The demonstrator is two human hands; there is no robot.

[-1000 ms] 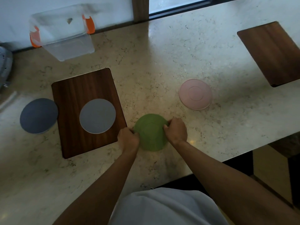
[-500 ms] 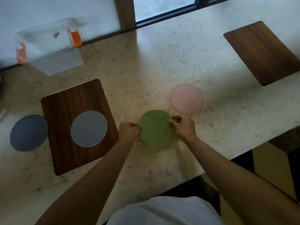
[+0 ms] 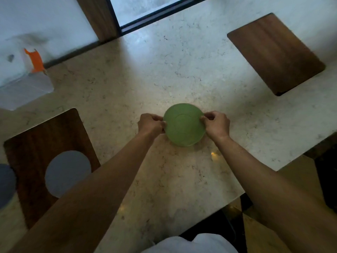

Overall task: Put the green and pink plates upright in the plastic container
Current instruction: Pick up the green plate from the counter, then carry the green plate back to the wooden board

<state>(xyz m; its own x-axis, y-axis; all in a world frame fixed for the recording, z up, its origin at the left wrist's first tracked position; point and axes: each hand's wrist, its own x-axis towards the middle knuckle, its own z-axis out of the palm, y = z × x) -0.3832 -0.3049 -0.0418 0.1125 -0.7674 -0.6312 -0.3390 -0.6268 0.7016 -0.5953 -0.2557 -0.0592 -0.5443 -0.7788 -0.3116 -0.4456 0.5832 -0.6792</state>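
The green plate (image 3: 184,125) is at the middle of the marble counter, held by its rim on both sides. My left hand (image 3: 151,123) pinches its left edge and my right hand (image 3: 217,125) pinches its right edge. The plate shows its underside with a round foot ring. The pink plate is not visible anywhere in the view. The clear plastic container (image 3: 23,84) with an orange clip (image 3: 34,60) stands at the far left near the wall, blurred and partly cut off.
A dark wooden board (image 3: 36,136) at the left carries a grey plate (image 3: 67,172); a darker blue-grey plate (image 3: 5,185) lies at the left edge. Another wooden board (image 3: 275,52) sits at the back right. The counter edge (image 3: 259,183) runs diagonally at the lower right.
Both hands carried the green plate up and to the right, to where the pink plate lay. The pink plate is no longer seen. The view shifted right, pushing the container towards the left edge.
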